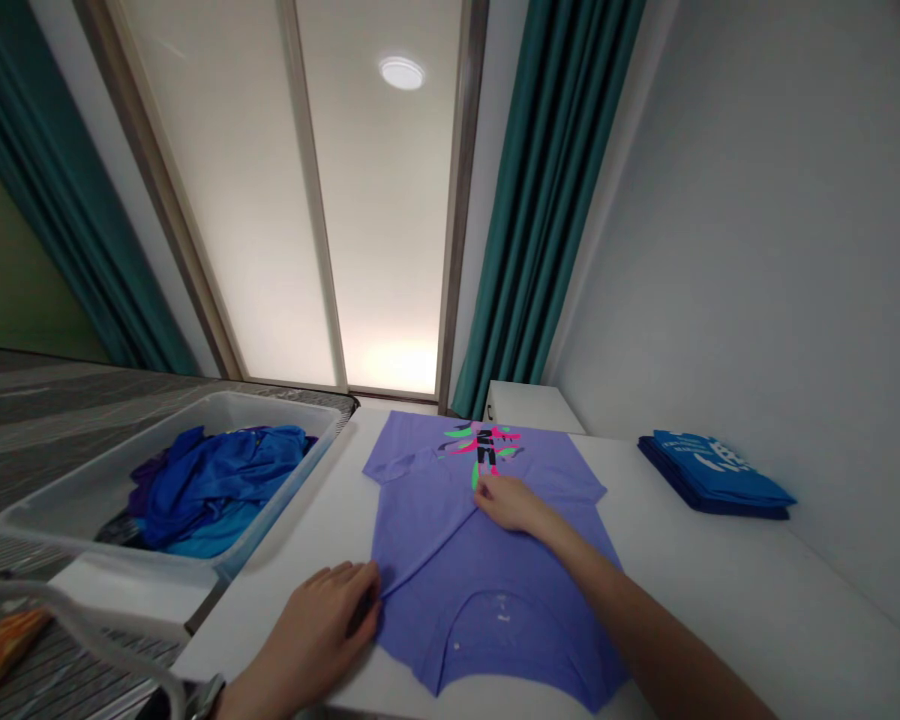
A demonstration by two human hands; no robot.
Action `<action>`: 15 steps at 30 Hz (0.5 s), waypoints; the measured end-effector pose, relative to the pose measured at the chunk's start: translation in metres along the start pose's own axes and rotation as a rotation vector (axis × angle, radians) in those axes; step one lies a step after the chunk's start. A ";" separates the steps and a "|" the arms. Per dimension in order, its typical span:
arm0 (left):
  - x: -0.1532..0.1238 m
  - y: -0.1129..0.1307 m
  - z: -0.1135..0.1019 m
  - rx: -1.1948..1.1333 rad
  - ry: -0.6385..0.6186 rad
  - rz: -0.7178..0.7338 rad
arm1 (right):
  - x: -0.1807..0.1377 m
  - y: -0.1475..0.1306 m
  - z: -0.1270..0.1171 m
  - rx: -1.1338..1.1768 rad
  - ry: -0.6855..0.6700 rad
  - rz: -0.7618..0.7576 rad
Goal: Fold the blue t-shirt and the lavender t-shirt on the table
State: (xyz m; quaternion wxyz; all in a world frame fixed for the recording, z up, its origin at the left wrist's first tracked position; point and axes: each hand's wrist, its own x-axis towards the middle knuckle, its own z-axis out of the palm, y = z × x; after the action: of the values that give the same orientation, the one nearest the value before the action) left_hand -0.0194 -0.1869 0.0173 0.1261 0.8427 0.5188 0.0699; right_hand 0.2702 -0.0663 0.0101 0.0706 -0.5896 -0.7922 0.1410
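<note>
A purple T-shirt [435, 550] lies spread on the white table, with a pink, green and black print toward its far side and a curved neckline at the near end. My right hand [508, 503] is closed in a pinch on the cloth just below the print. At the shirt's left edge, my left hand [334, 615] has its fingers curled together on the fabric; its fingertips are partly hidden. A straight crease in the cloth runs between the two hands.
On the left stands a clear plastic bin [41, 515] holding crumpled blue and purple clothes [221, 490]. Folded blue shirts [716, 470] are stacked at the table's right, near the wall. A white cabinet [532, 405] sits behind the table [690, 590]. A grey tube [82, 615] crosses the lower left.
</note>
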 end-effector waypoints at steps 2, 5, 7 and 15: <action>-0.001 0.001 -0.002 0.011 -0.006 -0.003 | -0.002 -0.006 0.004 -0.016 0.008 0.002; -0.002 0.000 -0.003 0.028 -0.008 -0.012 | -0.005 -0.009 0.005 -0.028 0.006 0.013; -0.002 -0.001 -0.002 0.032 -0.006 -0.007 | -0.006 -0.009 0.004 -0.026 0.000 0.024; -0.002 -0.005 -0.006 0.005 -0.014 0.034 | -0.001 0.011 -0.004 0.040 0.030 0.067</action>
State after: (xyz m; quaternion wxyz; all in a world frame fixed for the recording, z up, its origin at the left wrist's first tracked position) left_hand -0.0262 -0.1860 0.0221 0.1265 0.8521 0.5037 0.0649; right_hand 0.2820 -0.0641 0.0110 0.0894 -0.6164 -0.7677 0.1505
